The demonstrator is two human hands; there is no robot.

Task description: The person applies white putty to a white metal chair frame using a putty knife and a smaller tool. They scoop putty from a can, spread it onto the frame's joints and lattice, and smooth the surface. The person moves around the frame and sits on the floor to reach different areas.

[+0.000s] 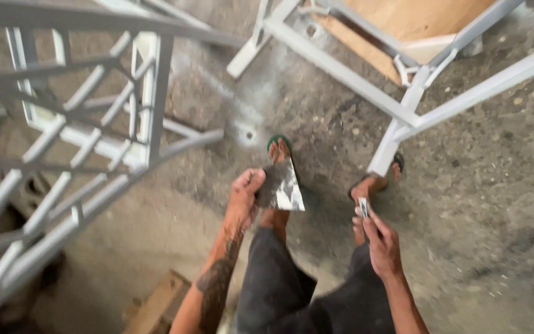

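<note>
The left hand (245, 198) pinches a grey-smeared flat scraper blade (281, 185) above the sandalled foot; the right hand (381, 244) grips a small blade (363, 207) (blurred). The grey-painted metal frames (94, 142) look coated already.

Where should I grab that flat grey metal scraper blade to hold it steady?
Grip the flat grey metal scraper blade at its darker left edge, coming from the left, as the left hand does. The bright lower corner juts out pointed and free, so keep fingers off it. The right hand holds a small silvery piece.
</note>
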